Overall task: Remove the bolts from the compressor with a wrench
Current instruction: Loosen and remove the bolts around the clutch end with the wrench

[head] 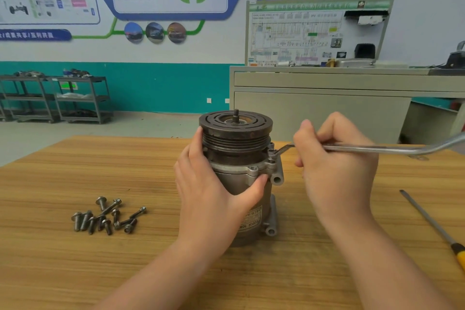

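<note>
Grey cast metal, the compressor (247,184) stands upright near the middle of the wooden bench (75,171), its dark grooved pulley (235,128) on top. The left hand (211,189) wraps the housing, fingers curled around the far side and thumb pressed under the flange. The right hand (334,158) holds the wrench (377,149) with curled fingers close to its head, which sits on a bolt (272,151) at the flange's right edge (how squarely it seats is too small to tell). To the left, well apart from the compressor, lies a heap of loose bolts (108,218); a yellow-handled screwdriver (435,229) lies at the right edge.

The main risk looks to be the wrench slipping off the bolt head: gripped so near the head, the long handle gives little leverage, so a hard pull could round the head or drive knuckles into the flange. An unclamped compressor could also twist or tip under that pull.
</note>
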A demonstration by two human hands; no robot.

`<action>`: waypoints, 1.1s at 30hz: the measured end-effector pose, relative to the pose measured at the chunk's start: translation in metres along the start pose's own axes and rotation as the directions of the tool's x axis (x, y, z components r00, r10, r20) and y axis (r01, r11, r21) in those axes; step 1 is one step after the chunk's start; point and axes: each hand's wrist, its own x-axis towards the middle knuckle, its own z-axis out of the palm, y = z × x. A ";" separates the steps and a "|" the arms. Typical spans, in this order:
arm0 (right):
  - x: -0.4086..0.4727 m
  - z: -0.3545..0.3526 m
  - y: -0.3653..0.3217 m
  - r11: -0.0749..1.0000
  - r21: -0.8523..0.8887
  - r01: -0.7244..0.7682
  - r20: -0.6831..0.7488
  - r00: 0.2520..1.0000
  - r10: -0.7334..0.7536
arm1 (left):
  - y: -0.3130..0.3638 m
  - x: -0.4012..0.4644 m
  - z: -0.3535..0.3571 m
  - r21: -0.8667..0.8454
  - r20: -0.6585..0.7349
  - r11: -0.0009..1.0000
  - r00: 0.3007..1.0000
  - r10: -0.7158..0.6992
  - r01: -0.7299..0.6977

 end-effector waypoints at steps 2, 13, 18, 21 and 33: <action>-0.007 0.002 -0.004 0.983 -0.083 0.163 -0.004 0.986 -0.164 | 0.000 0.000 0.000 0.007 -0.004 1.000 1.000 0.002 -0.002; 0.011 -0.014 0.014 0.917 0.268 -0.295 0.251 0.940 0.230 | 0.000 0.000 0.000 -0.017 -0.016 1.000 1.000 0.004 -0.005; 0.020 -0.017 0.028 0.318 0.495 -0.809 0.593 0.582 0.557 | -0.006 0.005 -0.001 -0.057 -0.003 0.998 1.000 0.029 -0.029; 0.013 -0.007 0.027 0.177 0.587 -0.790 0.557 0.552 0.621 | -0.017 0.015 -0.007 -0.152 0.064 0.988 0.998 0.011 -0.001; -0.002 0.004 0.004 0.693 0.497 -0.522 0.189 0.845 0.501 | -0.036 0.035 -0.014 -0.279 0.222 0.956 0.975 -0.024 0.087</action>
